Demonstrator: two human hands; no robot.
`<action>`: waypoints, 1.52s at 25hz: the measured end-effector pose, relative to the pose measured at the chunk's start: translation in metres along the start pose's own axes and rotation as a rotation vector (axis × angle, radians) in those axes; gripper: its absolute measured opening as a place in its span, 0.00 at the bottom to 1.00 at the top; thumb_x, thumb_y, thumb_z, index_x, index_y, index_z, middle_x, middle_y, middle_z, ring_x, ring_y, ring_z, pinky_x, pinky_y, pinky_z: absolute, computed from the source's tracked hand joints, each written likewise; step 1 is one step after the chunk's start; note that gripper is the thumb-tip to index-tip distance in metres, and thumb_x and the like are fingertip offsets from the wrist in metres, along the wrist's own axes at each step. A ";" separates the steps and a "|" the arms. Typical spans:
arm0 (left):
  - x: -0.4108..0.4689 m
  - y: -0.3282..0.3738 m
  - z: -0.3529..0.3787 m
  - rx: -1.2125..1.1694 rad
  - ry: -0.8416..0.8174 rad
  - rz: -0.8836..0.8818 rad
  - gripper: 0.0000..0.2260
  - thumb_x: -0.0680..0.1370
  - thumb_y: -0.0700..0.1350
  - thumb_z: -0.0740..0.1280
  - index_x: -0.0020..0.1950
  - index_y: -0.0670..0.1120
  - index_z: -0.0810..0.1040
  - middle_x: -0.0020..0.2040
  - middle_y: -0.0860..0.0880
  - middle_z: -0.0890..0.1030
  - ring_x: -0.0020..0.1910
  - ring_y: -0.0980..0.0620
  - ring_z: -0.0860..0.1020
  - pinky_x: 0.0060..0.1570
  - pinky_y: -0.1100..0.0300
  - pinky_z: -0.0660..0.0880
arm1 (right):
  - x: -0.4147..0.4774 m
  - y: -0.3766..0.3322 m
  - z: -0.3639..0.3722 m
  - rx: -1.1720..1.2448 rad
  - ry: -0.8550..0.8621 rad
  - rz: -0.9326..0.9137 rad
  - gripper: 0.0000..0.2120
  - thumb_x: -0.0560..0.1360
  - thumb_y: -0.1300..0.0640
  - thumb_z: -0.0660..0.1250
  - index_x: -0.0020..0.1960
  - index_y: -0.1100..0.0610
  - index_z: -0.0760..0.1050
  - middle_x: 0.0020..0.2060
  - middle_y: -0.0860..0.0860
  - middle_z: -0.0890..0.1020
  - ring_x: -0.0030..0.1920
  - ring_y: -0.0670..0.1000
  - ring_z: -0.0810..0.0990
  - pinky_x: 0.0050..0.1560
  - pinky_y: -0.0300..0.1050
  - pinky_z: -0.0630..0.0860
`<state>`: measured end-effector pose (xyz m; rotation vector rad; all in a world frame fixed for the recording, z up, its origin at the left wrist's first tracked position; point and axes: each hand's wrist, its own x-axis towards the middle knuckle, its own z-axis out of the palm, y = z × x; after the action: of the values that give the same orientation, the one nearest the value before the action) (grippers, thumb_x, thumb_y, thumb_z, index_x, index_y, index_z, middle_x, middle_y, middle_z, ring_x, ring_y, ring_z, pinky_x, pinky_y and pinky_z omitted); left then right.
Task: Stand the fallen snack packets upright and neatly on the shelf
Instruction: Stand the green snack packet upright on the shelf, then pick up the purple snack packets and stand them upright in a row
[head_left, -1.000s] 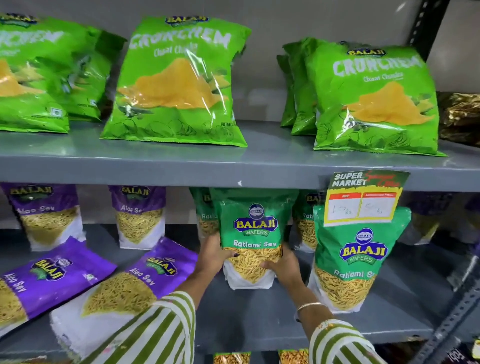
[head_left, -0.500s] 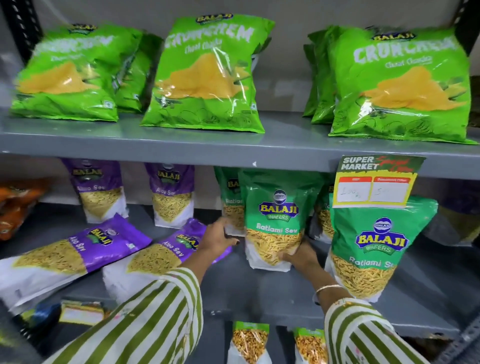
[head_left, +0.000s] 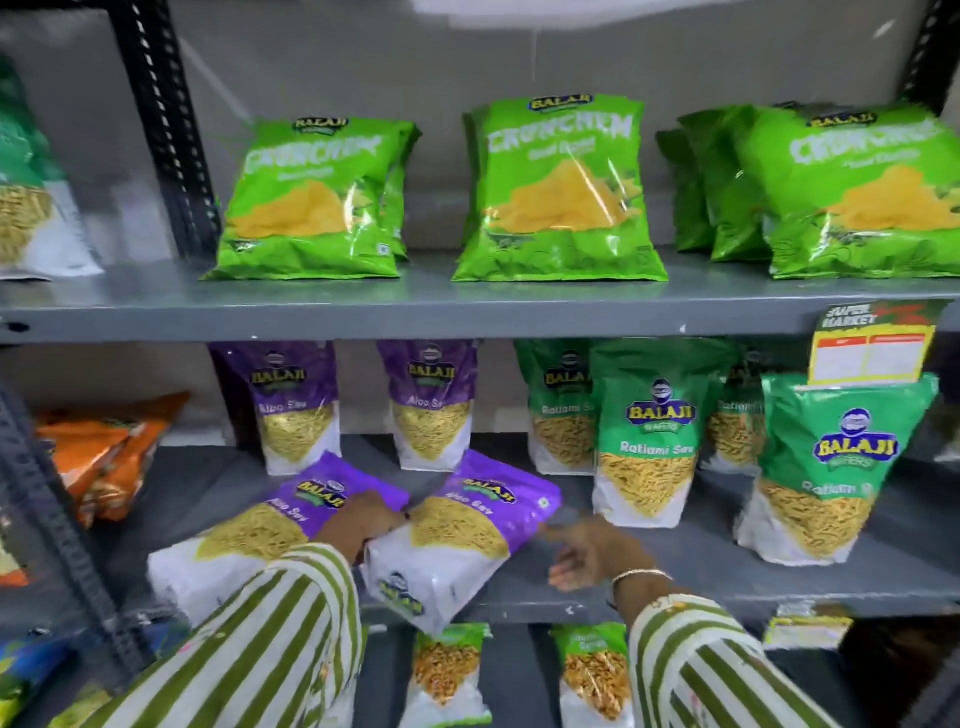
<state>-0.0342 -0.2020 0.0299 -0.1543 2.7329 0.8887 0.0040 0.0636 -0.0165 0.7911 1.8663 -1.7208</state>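
Note:
Two purple Aloo Sev packets lie flat on the middle shelf (head_left: 675, 582): the left fallen packet (head_left: 244, 540) and the right fallen packet (head_left: 467, 535), whose bottom hangs over the shelf's front edge. My left hand (head_left: 363, 519) rests between them, touching the left edge of the right packet. My right hand (head_left: 592, 551) hovers open just right of that packet, fingers pointing left. Two purple packets (head_left: 298, 405) stand upright behind. The green Ratlami Sev packet (head_left: 649, 441) stands upright, free of both hands.
More green Ratlami Sev packets (head_left: 831, 467) stand at the right under a yellow price tag (head_left: 872, 343). Green Crunchem bags (head_left: 561, 192) line the top shelf. Orange packets (head_left: 104, 452) lie at the left past a dark slotted upright (head_left: 57, 525). Other packets stand on the shelf below.
Both hands have let go of the green Ratlami Sev packet, which now stands upright, and moved left to the right fallen purple packet. My view has shifted left.

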 end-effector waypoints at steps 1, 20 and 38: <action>-0.001 -0.008 -0.002 -0.033 -0.047 0.025 0.25 0.76 0.51 0.64 0.66 0.36 0.69 0.65 0.40 0.74 0.61 0.49 0.77 0.59 0.60 0.73 | -0.001 0.005 0.024 0.005 -0.019 0.024 0.25 0.76 0.49 0.63 0.62 0.68 0.65 0.37 0.61 0.72 0.37 0.59 0.74 0.45 0.52 0.72; -0.014 -0.015 0.015 -0.643 -0.776 -0.138 0.06 0.75 0.33 0.64 0.38 0.37 0.74 0.31 0.42 0.82 0.40 0.44 0.75 0.57 0.42 0.68 | -0.057 0.020 0.057 0.163 -0.039 0.005 0.07 0.69 0.62 0.72 0.40 0.61 0.73 0.41 0.55 0.76 0.41 0.53 0.75 0.45 0.52 0.75; -0.011 0.008 0.036 -0.677 -0.174 0.251 0.19 0.64 0.30 0.74 0.41 0.48 0.70 0.53 0.42 0.79 0.53 0.46 0.77 0.47 0.53 0.78 | -0.044 -0.007 0.028 -0.104 0.136 -0.641 0.26 0.61 0.70 0.76 0.54 0.54 0.71 0.56 0.57 0.78 0.60 0.56 0.75 0.63 0.55 0.73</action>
<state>-0.0178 -0.1745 0.0095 0.1399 2.2183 1.7764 0.0296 0.0310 0.0156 0.2781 2.4656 -1.9357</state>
